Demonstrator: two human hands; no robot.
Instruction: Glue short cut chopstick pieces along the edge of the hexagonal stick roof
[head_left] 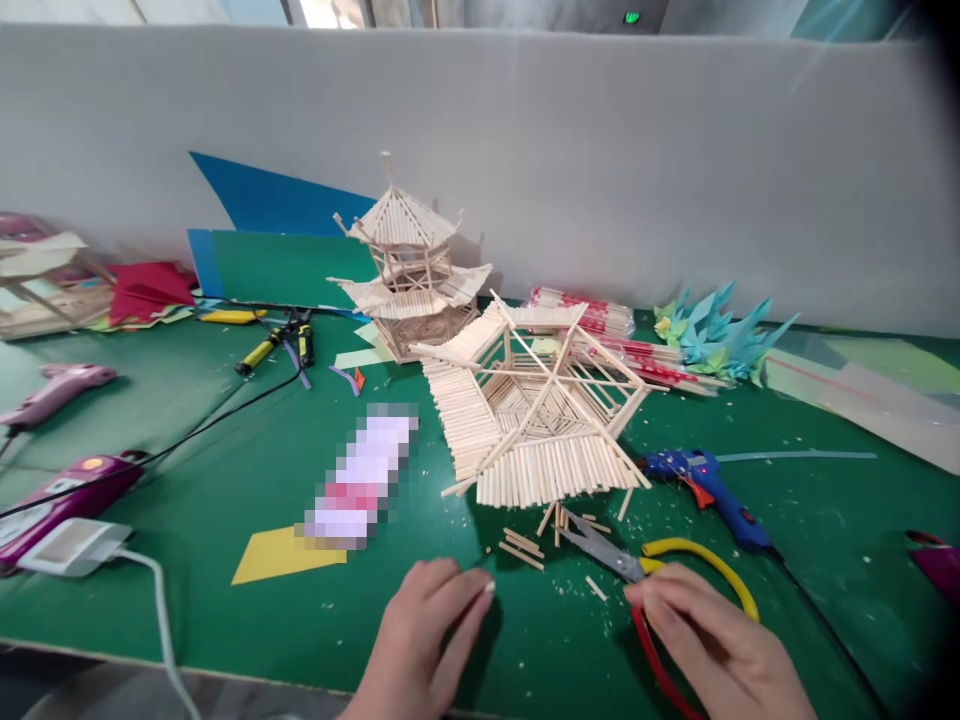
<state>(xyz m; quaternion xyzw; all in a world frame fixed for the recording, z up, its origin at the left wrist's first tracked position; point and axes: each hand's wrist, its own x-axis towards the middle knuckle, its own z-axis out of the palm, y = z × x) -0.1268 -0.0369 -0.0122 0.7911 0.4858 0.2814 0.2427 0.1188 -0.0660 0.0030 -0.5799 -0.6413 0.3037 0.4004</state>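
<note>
My left hand is over the near table edge, thumb and forefinger pressed together; whatever is between them is too small to make out. Closed at the scissors, my right hand pinches the red handle just behind the pivot. The scissors have grey blades pointing left, plus a yellow handle loop. Beyond the hands stands an open wooden-stick roof frame, its near and left sides covered with rows of sticks. Short cut stick pieces lie between the hands and the frame.
A stick pagoda stands behind. At right lies a blue glue gun with its cord. Bundled sticks and blue-green paper leaves are at the back. To the left are a blurred-out phone-like slab, pliers and a white charger.
</note>
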